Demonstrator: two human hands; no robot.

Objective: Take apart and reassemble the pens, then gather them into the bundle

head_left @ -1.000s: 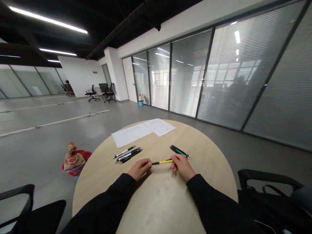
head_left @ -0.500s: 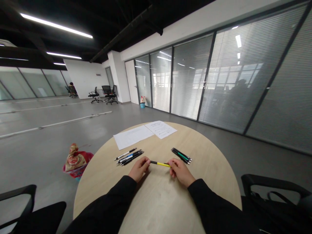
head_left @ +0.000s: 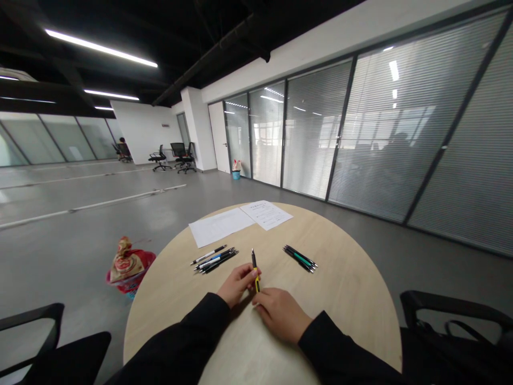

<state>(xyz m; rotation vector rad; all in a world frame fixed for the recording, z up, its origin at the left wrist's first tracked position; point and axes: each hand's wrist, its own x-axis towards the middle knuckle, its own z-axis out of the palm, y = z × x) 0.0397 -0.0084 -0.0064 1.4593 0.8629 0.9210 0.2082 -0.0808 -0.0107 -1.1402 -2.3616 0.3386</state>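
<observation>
Over one round table [head_left: 344, 289] bearing two sheets [head_left: 221, 226] and two pen groups [head_left: 300, 259], the left hand [head_left: 235, 286] pinches one yellow-black pen [head_left: 254, 260], the right hand [head_left: 284, 315] curled at its end, grip unclear.

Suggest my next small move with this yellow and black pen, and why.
Perhaps ease the right hand back from the yellow and black pen: the left hand pinches its barrel, while the right sits by its near end, so one hand might do.
</observation>
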